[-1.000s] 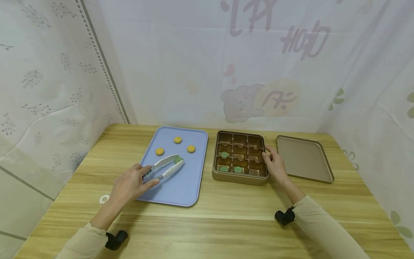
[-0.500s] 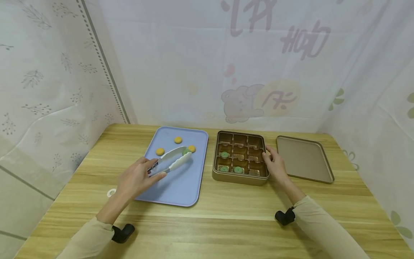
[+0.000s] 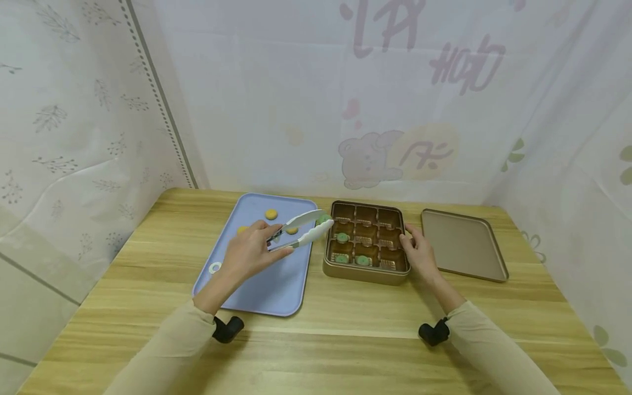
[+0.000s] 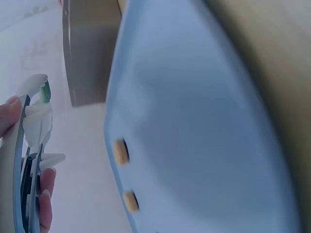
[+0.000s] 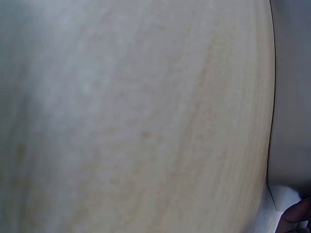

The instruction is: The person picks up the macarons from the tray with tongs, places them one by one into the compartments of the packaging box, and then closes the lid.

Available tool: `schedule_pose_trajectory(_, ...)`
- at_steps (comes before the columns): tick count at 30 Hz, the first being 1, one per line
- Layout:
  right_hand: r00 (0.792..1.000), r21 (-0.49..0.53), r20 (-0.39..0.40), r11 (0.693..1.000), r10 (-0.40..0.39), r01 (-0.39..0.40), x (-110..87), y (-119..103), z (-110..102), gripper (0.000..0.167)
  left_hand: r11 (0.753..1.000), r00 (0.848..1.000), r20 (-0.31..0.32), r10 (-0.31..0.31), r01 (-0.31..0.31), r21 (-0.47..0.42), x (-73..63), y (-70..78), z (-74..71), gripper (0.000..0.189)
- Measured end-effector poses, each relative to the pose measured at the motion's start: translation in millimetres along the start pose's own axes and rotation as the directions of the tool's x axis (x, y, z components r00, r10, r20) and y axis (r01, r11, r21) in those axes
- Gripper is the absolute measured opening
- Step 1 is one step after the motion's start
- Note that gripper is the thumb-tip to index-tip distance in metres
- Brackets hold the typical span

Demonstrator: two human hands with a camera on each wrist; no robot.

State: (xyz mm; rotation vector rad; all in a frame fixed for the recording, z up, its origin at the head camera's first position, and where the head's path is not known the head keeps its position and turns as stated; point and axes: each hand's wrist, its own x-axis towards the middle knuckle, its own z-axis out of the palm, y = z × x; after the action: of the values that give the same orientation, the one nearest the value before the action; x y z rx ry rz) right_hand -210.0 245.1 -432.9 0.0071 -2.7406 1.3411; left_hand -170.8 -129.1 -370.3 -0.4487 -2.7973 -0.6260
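Tongs (image 3: 312,236) with white scalloped tips are held in my left hand (image 3: 249,252), above the right side of the blue tray (image 3: 269,291). Between the tips is a green round cookie (image 3: 323,219), at the left rim of a gold tin box (image 3: 365,272). The left wrist view also shows the pinched green cookie (image 4: 45,92). Brown compartments fill the box; green cookies (image 3: 342,237) lie in three of them, at the left and front. My right hand (image 3: 419,255) holds the box's right wall, thumb at the rim. The right wrist view catches only its fingers (image 5: 294,213).
Yellow cookies (image 3: 271,214) lie on the tray's far half, one partly behind my left hand. Right of the box, a flat gold lid (image 3: 464,244) lies on the wooden table (image 3: 345,340). A printed cloth (image 3: 276,109) hangs behind the table.
My left hand has carried the tongs and green cookie from the middle of the tray, up and rightward to the box's left rim. The right hand stays on the box.
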Motion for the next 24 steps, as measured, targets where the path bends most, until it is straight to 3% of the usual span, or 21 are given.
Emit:
schedule_pose_trajectory(7, 1.000, 0.004, -0.001, 1.000, -0.011, 0.011, 0.1, 2.0, 2.5, 0.046, 0.999, 0.998, 0.039, 0.053, -0.053, -0.002, 18.9, 24.3, 17.1, 0.056)
schedule_pose_trajectory(16, 1.000, 0.017, 0.012, 1.000, 0.015, -0.015, 0.2, 3.2, 3.6, 0.046, 0.997, 0.994, 0.085, 0.072, -0.074, 0.015, 33.6, 46.7, 39.4, 0.058)
schedule_pose_trajectory(24, 1.000, 0.017, 0.011, 1.000, 0.025, -0.025, 1.0, 2.5, 2.3, 0.048, 0.996, 0.989, 0.137, 0.064, -0.071, 0.050, 42.9, 62.7, 48.0, 0.059)
